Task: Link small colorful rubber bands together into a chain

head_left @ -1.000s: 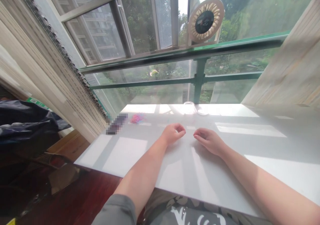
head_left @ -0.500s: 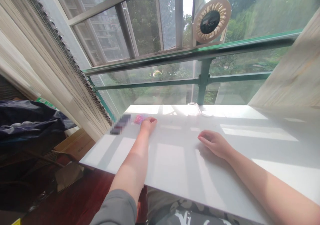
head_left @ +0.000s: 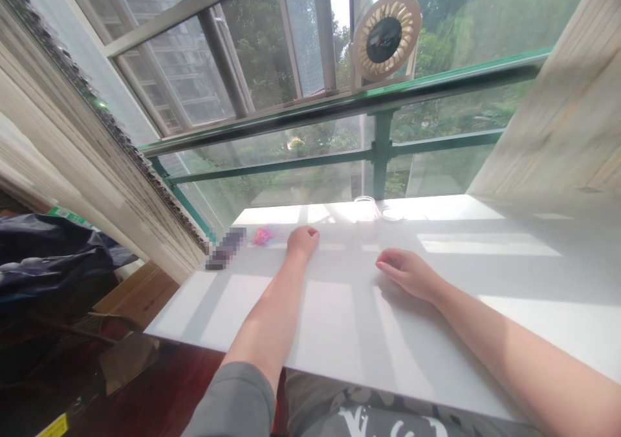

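My left hand [head_left: 303,242] is over the white table [head_left: 330,320], its fingers curled closed; whatever they hold, if anything, is too small to make out. To its left lies a small pink and purple tangled pile [head_left: 262,235]. My right hand [head_left: 402,270] rests on its side on the table, fingers curled together, and anything inside them is hidden. Behind the hands, near the table's far edge, stand a clear round container [head_left: 365,209] and a flat round white lid [head_left: 392,214] beside it.
A blurred dark object [head_left: 227,249] lies at the table's left end. A round fan [head_left: 387,36] is at the window above a green railing [head_left: 382,146]. Curtains hang on both sides. A cardboard box [head_left: 138,293] and dark bags are at the left.
My left hand has moved right, away from the pink pile, which now shows fully. The view has shifted slightly. My right hand stays about where it was on the table.
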{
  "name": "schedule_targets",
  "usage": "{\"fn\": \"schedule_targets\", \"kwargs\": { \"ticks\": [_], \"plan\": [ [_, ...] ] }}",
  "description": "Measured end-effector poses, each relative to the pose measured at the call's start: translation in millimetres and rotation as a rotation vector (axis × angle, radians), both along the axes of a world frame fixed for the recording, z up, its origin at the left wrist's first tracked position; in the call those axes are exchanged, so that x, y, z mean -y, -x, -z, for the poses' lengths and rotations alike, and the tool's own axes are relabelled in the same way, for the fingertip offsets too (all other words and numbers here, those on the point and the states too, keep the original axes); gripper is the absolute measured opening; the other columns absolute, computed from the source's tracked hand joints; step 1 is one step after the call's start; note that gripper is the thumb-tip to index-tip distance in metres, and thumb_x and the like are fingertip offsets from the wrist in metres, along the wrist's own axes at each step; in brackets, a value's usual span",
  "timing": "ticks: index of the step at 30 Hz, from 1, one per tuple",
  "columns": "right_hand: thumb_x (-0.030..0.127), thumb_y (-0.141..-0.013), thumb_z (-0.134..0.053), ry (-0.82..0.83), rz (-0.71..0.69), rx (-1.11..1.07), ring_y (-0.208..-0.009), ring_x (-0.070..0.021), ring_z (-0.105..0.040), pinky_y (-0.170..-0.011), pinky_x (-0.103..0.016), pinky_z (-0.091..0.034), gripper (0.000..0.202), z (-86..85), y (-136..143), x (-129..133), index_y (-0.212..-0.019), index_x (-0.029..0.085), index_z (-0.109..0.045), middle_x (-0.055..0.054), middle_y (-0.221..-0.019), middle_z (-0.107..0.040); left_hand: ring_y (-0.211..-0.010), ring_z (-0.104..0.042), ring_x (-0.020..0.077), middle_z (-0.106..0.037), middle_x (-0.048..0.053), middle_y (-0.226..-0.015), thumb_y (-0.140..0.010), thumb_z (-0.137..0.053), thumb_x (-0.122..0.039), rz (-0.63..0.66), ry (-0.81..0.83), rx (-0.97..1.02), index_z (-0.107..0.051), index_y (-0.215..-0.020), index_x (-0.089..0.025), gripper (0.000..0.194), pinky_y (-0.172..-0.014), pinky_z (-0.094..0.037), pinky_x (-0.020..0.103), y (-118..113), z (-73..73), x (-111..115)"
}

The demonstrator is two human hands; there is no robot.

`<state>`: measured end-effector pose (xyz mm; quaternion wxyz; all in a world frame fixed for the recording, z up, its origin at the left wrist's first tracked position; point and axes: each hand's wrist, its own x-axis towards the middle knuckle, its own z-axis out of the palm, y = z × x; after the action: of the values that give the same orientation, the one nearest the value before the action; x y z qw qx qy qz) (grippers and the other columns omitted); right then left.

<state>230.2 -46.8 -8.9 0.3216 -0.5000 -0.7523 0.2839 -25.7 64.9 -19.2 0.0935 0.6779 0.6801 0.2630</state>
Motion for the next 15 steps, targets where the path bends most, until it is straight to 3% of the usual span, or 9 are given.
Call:
{"fn": "schedule_targets", "kwargs": {
  "ticks": [5,15],
  "plan": [
    [0.037,-0.075,-0.042,-0.004,-0.005,-0.015,-0.056,-0.0125,-0.046,-0.053,-0.025,-0.036,0.024,1.1,0,0,-0.069,0.018,-0.055,0.000,-0.060,-0.053,-0.079,-0.059,0.0179,-0.067,0.004,-0.084,-0.069,-0.052,-0.032,0.037,0.001,-0.027,-0.067,-0.081,-0.022,0.021,-0.070,-0.042,0.025,-8,-2.9,5],
    [0.037,-0.075,-0.042,0.019,0.006,-0.032,-0.051,-0.0105,-0.043,-0.051,-0.024,-0.035,0.023,0.5,0,2,-0.068,0.018,-0.053,0.002,-0.057,-0.050,-0.083,-0.058,0.0186,-0.066,0.004,-0.088,-0.072,-0.051,-0.029,0.133,-0.039,-0.065,-0.068,-0.085,-0.021,0.023,-0.076,-0.042,0.026,-2,-4.6,16]
  ]
}}
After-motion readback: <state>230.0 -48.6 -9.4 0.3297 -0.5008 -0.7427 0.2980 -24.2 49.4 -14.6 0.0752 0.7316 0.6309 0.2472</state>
